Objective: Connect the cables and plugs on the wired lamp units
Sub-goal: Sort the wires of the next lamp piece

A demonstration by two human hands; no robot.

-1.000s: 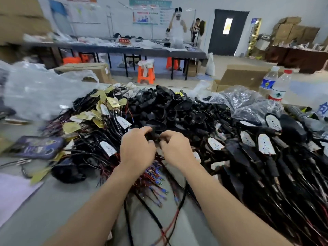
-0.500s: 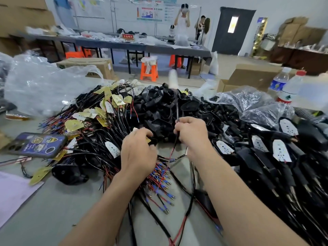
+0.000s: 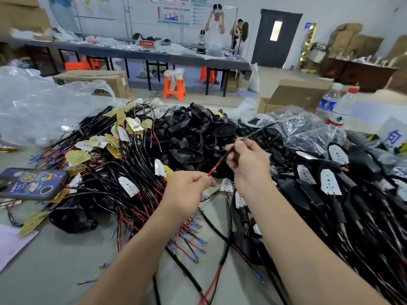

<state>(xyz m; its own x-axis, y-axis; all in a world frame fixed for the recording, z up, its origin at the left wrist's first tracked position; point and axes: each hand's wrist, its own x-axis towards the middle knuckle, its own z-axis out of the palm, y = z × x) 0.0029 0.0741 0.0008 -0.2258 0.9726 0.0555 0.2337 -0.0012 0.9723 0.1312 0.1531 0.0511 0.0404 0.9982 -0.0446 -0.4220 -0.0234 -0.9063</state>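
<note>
My left hand (image 3: pixel 189 191) pinches the red end of a thin cable (image 3: pixel 222 158) between thumb and forefinger, other fingers curled in. My right hand (image 3: pixel 248 164) pinches the same cable higher up on its black sheath, fingers curled round it. The cable slants up to the right between both hands, held above the middle of the tabletop (image 3: pixel 55 260); its far end past my right hand is blurred. Below my wrists lie loose blue-tipped terminals (image 3: pixel 191 238) on red and black wires. Behind the hands, mid-table, a heap of black lamp housings (image 3: pixel 193 133). Left of it, wired yellow boards (image 3: pixel 123 133) in a tangle. Toward the right edge, wired lamp units (image 3: pixel 328 181) with white boards. A phone (image 3: pixel 33 183) lies near the left edge, a clear plastic bag (image 3: pixel 33 106) at the far left corner, and two water bottles (image 3: pixel 339 106) at the far right
</note>
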